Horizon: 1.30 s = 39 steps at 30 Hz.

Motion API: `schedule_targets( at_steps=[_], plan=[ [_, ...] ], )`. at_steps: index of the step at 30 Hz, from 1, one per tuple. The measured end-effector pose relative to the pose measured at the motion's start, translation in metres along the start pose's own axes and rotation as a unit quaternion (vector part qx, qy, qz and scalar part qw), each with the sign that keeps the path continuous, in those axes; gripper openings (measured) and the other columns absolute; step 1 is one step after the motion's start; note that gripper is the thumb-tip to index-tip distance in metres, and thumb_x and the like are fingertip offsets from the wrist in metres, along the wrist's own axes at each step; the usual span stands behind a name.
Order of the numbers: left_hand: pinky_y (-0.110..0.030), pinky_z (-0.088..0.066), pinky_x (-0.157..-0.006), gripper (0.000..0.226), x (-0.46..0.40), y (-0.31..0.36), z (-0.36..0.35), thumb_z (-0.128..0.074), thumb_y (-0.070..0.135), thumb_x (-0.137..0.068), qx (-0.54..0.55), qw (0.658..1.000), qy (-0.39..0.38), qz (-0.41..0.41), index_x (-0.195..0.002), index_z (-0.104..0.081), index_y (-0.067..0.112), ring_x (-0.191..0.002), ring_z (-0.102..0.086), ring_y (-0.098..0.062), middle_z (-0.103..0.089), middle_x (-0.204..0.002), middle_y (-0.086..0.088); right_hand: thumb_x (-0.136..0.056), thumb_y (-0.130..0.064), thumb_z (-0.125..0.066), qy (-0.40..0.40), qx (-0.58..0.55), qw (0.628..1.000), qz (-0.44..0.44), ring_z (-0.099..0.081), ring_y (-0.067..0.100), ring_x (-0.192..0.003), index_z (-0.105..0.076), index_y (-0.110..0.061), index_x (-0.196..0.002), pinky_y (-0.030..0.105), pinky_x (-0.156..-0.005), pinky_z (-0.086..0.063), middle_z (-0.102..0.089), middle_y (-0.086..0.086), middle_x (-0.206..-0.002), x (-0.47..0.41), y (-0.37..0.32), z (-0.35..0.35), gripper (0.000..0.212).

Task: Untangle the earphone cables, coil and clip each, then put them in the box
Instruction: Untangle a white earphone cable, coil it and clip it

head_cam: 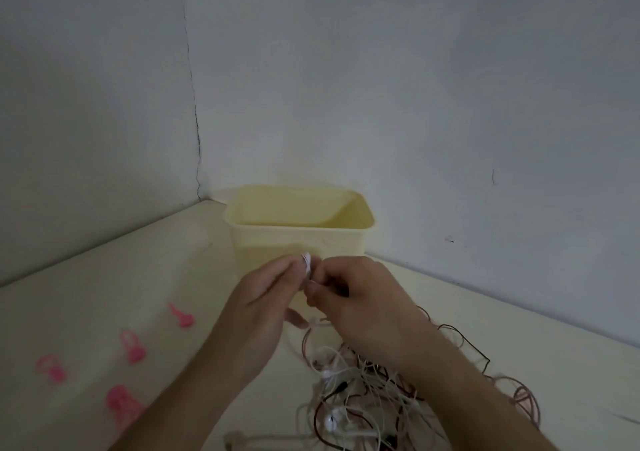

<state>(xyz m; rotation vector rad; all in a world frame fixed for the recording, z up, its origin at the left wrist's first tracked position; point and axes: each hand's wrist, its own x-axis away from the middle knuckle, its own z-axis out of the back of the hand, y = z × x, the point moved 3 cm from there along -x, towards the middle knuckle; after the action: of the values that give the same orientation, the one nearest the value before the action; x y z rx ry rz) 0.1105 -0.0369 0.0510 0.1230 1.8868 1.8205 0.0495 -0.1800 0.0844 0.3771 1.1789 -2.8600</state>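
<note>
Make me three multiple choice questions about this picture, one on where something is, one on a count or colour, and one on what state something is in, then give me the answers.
1. Where do the pink clips lie?
A. on the table left of the hands
B. inside the box
C. on top of the cable tangle

2. How many pink clips show on the table?
A. two
B. four
C. six

3. What is the state of the white cable at the fingertips?
A. lying flat and untouched on the table
B. held as a small coil between both hands
C. already in the box

Answers: 1 A, the clips sit apart on the bare table, left of the left hand. 2 B, four pink shapes can be counted. 3 B, the left hand and right hand both pinch the coil in front of the yellow box, above the cable tangle.
</note>
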Motion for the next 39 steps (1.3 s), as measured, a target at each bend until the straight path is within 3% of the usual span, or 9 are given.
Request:
schedule_targets(
  at_steps=[3, 7, 13, 17, 22, 27, 31, 35, 39],
  plan=[
    [-0.036, -0.051, -0.056, 0.043, 0.004, -0.005, -0.006, -0.046, 0.025, -0.111, -0.055, 0.998, -0.044, -0.007, -0.085, -0.077, 0.013, -0.068, -0.066, -0.018, -0.071, -0.073, -0.003, -0.101, -0.022, -0.068, 0.040, -0.033, 0.999, -0.005, -0.053, 0.001, -0.049, -0.070, -0.015, -0.075, 0.013, -0.053, -0.039, -0.063, -0.015, -0.056, 0.001, -0.003, 0.014, 0.026],
    [-0.032, -0.043, -0.051, 0.045, 0.004, -0.002, -0.005, -0.054, 0.036, -0.102, 0.116, 0.990, -0.070, 0.045, -0.082, -0.075, 0.001, -0.059, -0.055, -0.024, -0.061, -0.070, -0.015, -0.100, -0.025, -0.068, 0.075, -0.055, 0.996, -0.005, -0.046, 0.003, -0.054, -0.068, -0.018, -0.075, 0.020, -0.055, -0.039, -0.056, -0.010, -0.059, -0.002, 0.005, 0.018, 0.026],
    [-0.034, -0.056, -0.062, 0.046, 0.005, 0.009, -0.002, -0.039, 0.023, -0.101, 0.297, 0.950, -0.091, 0.037, -0.123, -0.074, 0.002, -0.111, -0.071, -0.027, -0.073, -0.124, -0.023, -0.102, -0.012, -0.051, 0.041, -0.072, 0.996, -0.036, -0.043, 0.010, -0.054, -0.062, -0.015, -0.079, 0.036, -0.059, -0.039, -0.051, -0.010, -0.056, -0.005, 0.012, 0.001, 0.026],
    [-0.037, -0.062, -0.071, 0.047, 0.002, 0.010, 0.000, -0.042, 0.024, -0.100, 0.309, 0.948, -0.070, 0.028, -0.136, -0.065, 0.002, -0.128, -0.066, -0.026, -0.070, -0.135, -0.016, -0.103, -0.017, -0.054, 0.009, -0.034, 0.998, -0.049, -0.048, 0.011, -0.051, -0.061, -0.025, -0.068, 0.037, -0.057, -0.043, -0.056, -0.006, -0.054, -0.004, 0.009, -0.006, 0.037],
    [-0.044, -0.064, -0.072, 0.029, -0.001, 0.003, 0.004, -0.051, 0.016, -0.106, 0.107, 0.994, 0.021, 0.008, -0.121, -0.075, 0.013, -0.112, -0.073, -0.020, -0.078, -0.117, -0.004, -0.103, -0.023, -0.061, -0.017, 0.060, 0.998, -0.015, -0.059, 0.013, -0.065, -0.070, -0.019, -0.083, 0.028, -0.060, -0.047, -0.067, 0.001, -0.072, -0.001, 0.002, -0.009, 0.022],
    [-0.049, -0.062, -0.071, 0.036, 0.000, -0.004, -0.002, -0.047, 0.018, -0.110, -0.022, 1.000, -0.019, -0.001, -0.096, -0.079, 0.016, -0.089, -0.071, -0.022, -0.076, -0.091, -0.002, -0.103, -0.023, -0.060, 0.019, 0.089, 0.995, 0.031, -0.062, 0.005, -0.068, -0.070, -0.023, -0.085, 0.023, -0.060, -0.052, -0.068, -0.009, -0.075, 0.002, -0.007, -0.003, 0.021],
    [-0.040, -0.051, -0.057, 0.045, 0.002, -0.003, -0.005, -0.045, 0.021, -0.110, 0.031, 0.998, -0.049, 0.034, -0.079, -0.075, 0.008, -0.065, -0.061, -0.021, -0.064, -0.070, -0.007, -0.097, -0.026, -0.068, 0.084, 0.105, 0.989, 0.059, -0.063, 0.008, -0.079, -0.067, -0.027, -0.084, 0.033, -0.070, -0.056, -0.067, -0.010, -0.085, 0.002, -0.007, 0.008, 0.013],
    [-0.034, -0.046, -0.054, 0.038, 0.003, -0.002, -0.008, -0.056, 0.031, -0.102, 0.141, 0.982, -0.102, 0.072, -0.081, -0.072, 0.004, -0.059, -0.050, -0.020, -0.055, -0.069, -0.012, -0.097, -0.023, -0.071, 0.089, -0.012, 0.996, 0.024, -0.063, 0.013, -0.069, -0.065, -0.023, -0.082, 0.036, -0.067, -0.054, -0.070, -0.003, -0.077, 0.000, 0.003, 0.013, 0.016],
    [-0.033, -0.045, -0.053, 0.027, 0.004, 0.000, -0.008, -0.060, 0.026, -0.092, 0.200, 0.968, -0.134, 0.072, -0.085, -0.072, 0.003, -0.060, -0.047, -0.016, -0.049, -0.072, -0.011, -0.103, -0.031, -0.065, 0.071, -0.166, 0.983, -0.045, -0.065, 0.013, -0.066, -0.068, -0.030, -0.097, 0.036, -0.063, -0.050, -0.071, -0.004, -0.083, -0.003, 0.012, 0.007, 0.007]
  ],
)
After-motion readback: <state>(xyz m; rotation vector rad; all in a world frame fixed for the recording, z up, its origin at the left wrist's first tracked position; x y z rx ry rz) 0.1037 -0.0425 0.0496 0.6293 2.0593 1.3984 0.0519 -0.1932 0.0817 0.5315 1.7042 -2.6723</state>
